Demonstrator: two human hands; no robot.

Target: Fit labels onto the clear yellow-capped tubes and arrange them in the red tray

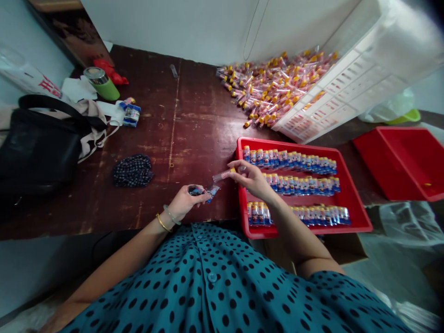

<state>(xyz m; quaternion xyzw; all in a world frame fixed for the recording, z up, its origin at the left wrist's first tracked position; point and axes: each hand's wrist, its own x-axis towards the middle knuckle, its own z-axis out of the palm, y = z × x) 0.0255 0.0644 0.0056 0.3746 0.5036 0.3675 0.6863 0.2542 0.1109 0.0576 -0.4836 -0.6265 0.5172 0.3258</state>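
Note:
My right hand (250,179) pinches a clear tube with a yellow cap (224,175), held level over the left rim of a red tray (348,185). Three rows of labelled tubes (298,185) lie in that tray. My left hand (187,200) is closed around a small bunch of blue printed labels (204,190), just left of the tube's open end, above the brown table (180,134). A heap of unlabelled yellow-capped tubes (274,88) lies at the far right of the table.
A white plastic crate (347,88) leans beside the heap. A second red tray (398,159) sits at the right. A black bag (34,148), a green cup (102,83), a small packet (131,114) and a dark spotted cloth (132,170) lie on the left.

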